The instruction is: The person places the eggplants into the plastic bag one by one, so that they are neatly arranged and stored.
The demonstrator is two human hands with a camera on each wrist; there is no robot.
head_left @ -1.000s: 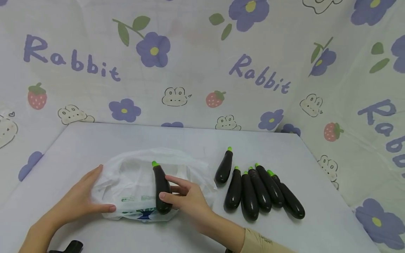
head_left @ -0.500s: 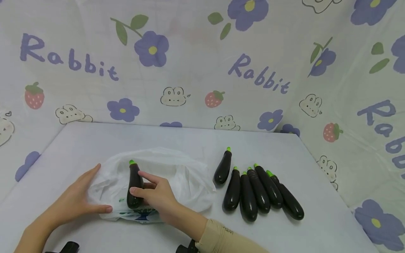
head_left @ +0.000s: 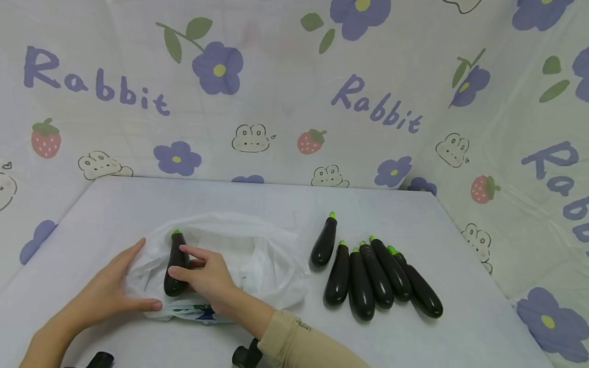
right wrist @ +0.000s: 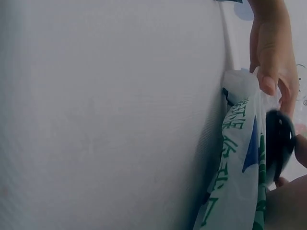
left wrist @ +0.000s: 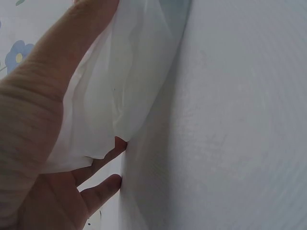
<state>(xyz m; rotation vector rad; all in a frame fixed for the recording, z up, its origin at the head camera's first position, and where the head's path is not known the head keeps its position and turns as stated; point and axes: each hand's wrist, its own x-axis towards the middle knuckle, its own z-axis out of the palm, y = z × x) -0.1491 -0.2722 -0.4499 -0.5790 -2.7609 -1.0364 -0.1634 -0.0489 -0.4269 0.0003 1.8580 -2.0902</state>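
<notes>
My right hand (head_left: pixel 212 278) holds a dark eggplant (head_left: pixel 174 268) with a bright green stem, thumb on the near face and fingers round the right side. It stands inside the rim of a white plastic bag (head_left: pixel 280 258), at the left end of its opening. Around the bag's left side my left hand (head_left: pixel 110 286) spreads, thumb at the front edge and fingers behind. The left wrist view has that hand's fingers (left wrist: pixel 103 189) stretched out beside the plastic. In the right wrist view the eggplant's glossy lower end (right wrist: pixel 279 141) shows behind the bag's green-printed side (right wrist: pixel 237 163).
To the right of the bag several more eggplants (head_left: pixel 361 286) lie in a loose fan, with one eggplant (head_left: pixel 324 243) set slightly behind them. Black objects (head_left: pixel 100 360) show at the near table edge. A printed cloth (head_left: pixel 276 76) hangs behind the white table (head_left: pixel 368 204).
My right hand has carried the eggplant leftward across the bag opening, toward the left hand. The left hand stays at the bag's left side. The other eggplants lie as before.
</notes>
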